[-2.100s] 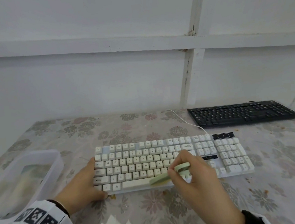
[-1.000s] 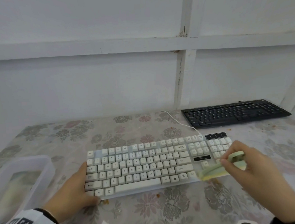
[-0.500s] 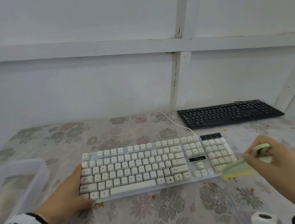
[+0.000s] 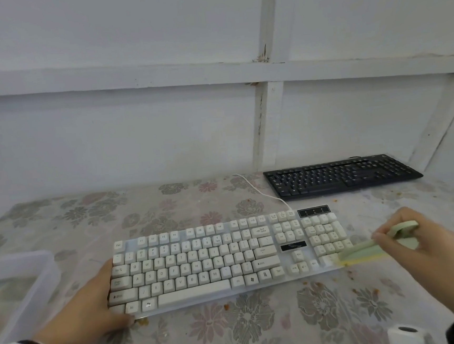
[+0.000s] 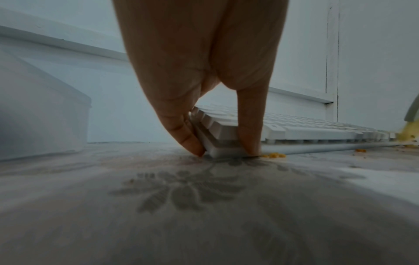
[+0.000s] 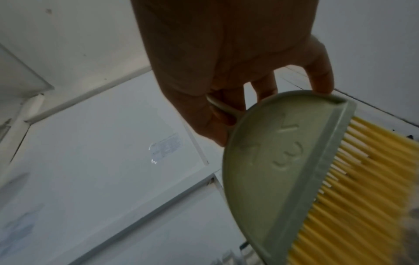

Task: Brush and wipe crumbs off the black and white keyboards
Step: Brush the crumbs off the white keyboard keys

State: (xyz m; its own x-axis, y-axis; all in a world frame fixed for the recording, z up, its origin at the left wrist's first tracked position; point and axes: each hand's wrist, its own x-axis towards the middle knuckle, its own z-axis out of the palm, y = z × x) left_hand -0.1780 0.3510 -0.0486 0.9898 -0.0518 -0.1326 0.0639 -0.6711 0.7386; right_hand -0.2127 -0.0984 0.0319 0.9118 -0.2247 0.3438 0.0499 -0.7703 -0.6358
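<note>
The white keyboard (image 4: 222,260) is laid near the table's (image 4: 261,330) front edge; the black keyboard (image 4: 341,175) is set behind it to the right, apart; a plastic bin (image 4: 19,286) is placed to the left; crumbs (image 4: 316,283) are scattered before the nearer keyboard.

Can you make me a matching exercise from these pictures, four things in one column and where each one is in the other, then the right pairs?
Things:
1. brush
2. black keyboard
3. clear plastic tub
4. left hand

Places:
A. far right of the table, by the wall
B. at the white keyboard's right end, in the right hand
C. gripping the white keyboard's near left corner
D. left edge of the table

Pairs: 1-B, 2-A, 3-D, 4-C
</note>
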